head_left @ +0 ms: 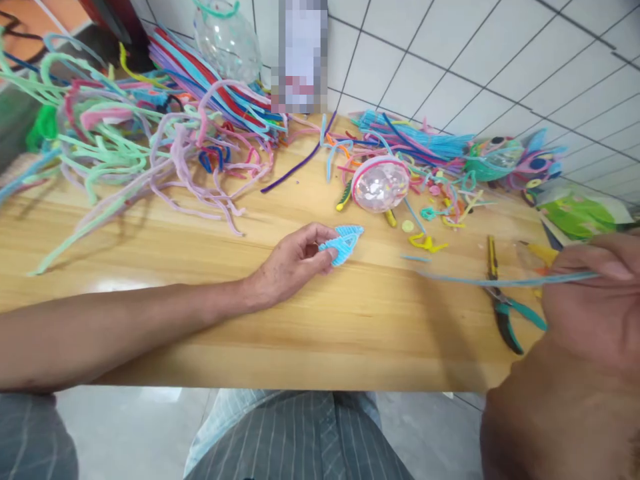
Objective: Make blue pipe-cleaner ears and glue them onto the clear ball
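Left hand (295, 263) grasps the blue piece (345, 245), pinched between thumb and fingers; the piece is ribbed, leaf-like, tips pointing right, around mid-table. Right hand (595, 293) is at the right frame edge, partly cut off, gripping a blue stem (515, 281) that sticks out leftward, its far end blurred. The two hands are well apart, with open wood between them. Table (325, 347) front edge runs just above the person's striped clothing; the left hand is well back from it, with a wide strip of bare wood in front. Left forearm comes in from the left frame edge, over the table's front part. Pliers (505, 327) lie near the right hand, handles spread, under the line of the stem in view; this side is tighter. Short blue offcut (415, 258) lies near the stem's far end, yellow scrap (425, 243) just beyond it. Dome (383, 187), clear with a pink rim, is beyond the blue piece, apart from it. Back edge is crowded: tangled stems (115, 147) at left, mixed bundle (215, 87) behind, blue bundle (420, 140) right of centre, against the tiled wall (425, 53). Purple stem (300, 165) slants toward the middle.
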The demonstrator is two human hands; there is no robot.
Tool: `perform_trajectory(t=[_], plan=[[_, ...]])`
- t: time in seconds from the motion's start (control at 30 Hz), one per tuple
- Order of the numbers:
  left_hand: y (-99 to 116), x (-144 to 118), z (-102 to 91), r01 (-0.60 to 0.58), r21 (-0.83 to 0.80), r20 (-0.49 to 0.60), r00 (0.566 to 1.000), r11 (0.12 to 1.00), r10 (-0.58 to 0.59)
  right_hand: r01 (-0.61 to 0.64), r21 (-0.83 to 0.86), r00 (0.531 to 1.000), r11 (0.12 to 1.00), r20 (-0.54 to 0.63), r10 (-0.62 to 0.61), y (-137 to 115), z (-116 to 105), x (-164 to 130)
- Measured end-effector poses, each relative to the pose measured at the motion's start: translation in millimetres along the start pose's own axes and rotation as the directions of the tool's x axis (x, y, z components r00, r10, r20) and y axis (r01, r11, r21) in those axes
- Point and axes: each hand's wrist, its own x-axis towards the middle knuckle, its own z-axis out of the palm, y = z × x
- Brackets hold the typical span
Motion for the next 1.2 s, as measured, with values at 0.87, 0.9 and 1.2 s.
perform_trajectory(t=[0.87,0.9,1.2], plan=[[4.3,-0.8,-0.2,-0.022,0.096,-0.044,0.999,0.995,0.027,0.322,-0.221,0.795,0.921,0.591,-0.136,41.7,40.9,-134.0],[3.7,-0.5,-0.4,-0.024,0.092,-0.041,0.999,0.995,0.028,0.315,-0.208,0.784,0.926,0.607,-0.13,39.6,45.0,-134.8],[-2.2,0.5,1.7,-0.043,0.048,-0.018,0.999,0.998,0.043,-0.117,-0.041,0.851,0.992,0.512,0.121,9.9,66.5,-98.9]])
